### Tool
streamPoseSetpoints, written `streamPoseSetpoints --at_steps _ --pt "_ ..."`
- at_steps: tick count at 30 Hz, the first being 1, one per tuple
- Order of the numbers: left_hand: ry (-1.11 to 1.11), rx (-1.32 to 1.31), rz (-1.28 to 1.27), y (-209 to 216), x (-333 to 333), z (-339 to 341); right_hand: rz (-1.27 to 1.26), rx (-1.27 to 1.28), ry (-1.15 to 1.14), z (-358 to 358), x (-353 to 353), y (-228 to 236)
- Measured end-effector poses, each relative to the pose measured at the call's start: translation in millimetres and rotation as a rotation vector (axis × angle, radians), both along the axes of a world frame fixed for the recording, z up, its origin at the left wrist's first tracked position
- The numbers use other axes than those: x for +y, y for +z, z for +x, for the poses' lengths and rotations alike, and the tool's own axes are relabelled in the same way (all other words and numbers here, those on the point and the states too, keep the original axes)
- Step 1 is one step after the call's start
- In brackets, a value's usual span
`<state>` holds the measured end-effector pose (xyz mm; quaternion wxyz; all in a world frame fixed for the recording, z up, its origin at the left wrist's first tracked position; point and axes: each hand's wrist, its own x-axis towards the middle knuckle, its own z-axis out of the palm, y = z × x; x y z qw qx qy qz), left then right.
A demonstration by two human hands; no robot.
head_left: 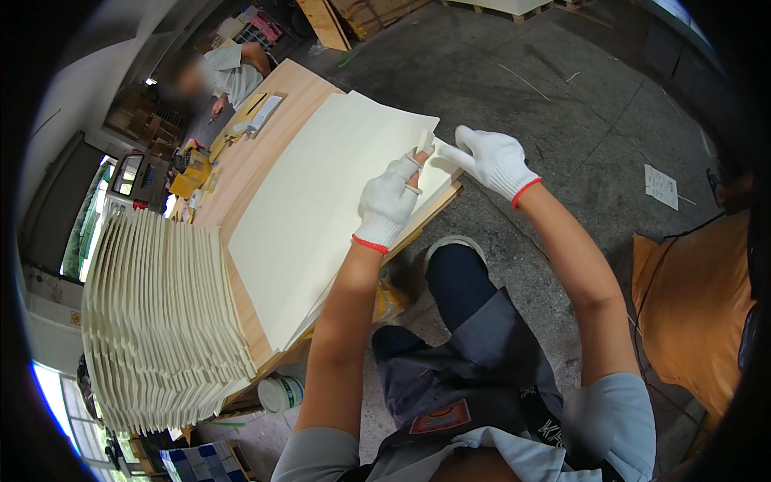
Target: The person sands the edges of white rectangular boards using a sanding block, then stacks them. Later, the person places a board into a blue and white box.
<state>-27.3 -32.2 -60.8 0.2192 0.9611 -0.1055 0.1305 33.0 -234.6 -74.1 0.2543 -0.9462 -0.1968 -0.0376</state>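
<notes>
A stack of large cream sheets [321, 197] lies on the wooden table in front of me. My left hand [388, 201], in a white knit glove with some fingertips bare, is at the right edge of the sheets. Its fingers are closed around a small pale upright strip or folded flap [425, 141]; whether this belongs to the top sheet I cannot make out. My right hand [494, 161], also in a white glove with a red cuff, is just right of it at the sheet corner. Its thumb and forefinger are apart, the forefinger stretched toward the left fingertips.
A tall pile of folded cream sheets [161, 313] stands at the left. Tools and a yellow box [190, 173] lie along the table's far side, where another person [233, 72] sits. A white tub [280, 394] is below the table; an orange sack [695, 297] stands right.
</notes>
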Motion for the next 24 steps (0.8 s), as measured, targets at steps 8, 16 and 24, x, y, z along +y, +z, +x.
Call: streamPoseSetpoints --at_steps 8,16,24 --pt "-0.054 0.008 -0.057 -6.8 3.8 5.2 0.011 -0.255 0.162 6.7 5.3 -5.1" --pt "-0.048 -0.020 -0.039 -6.4 2.7 3.0 0.706 0.240 -0.030 -7.0 25.4 -6.5" --pt "-0.002 0.062 -0.036 2.0 -2.5 1.0 0.730 0.239 -0.069 -2.9 27.6 -20.7"
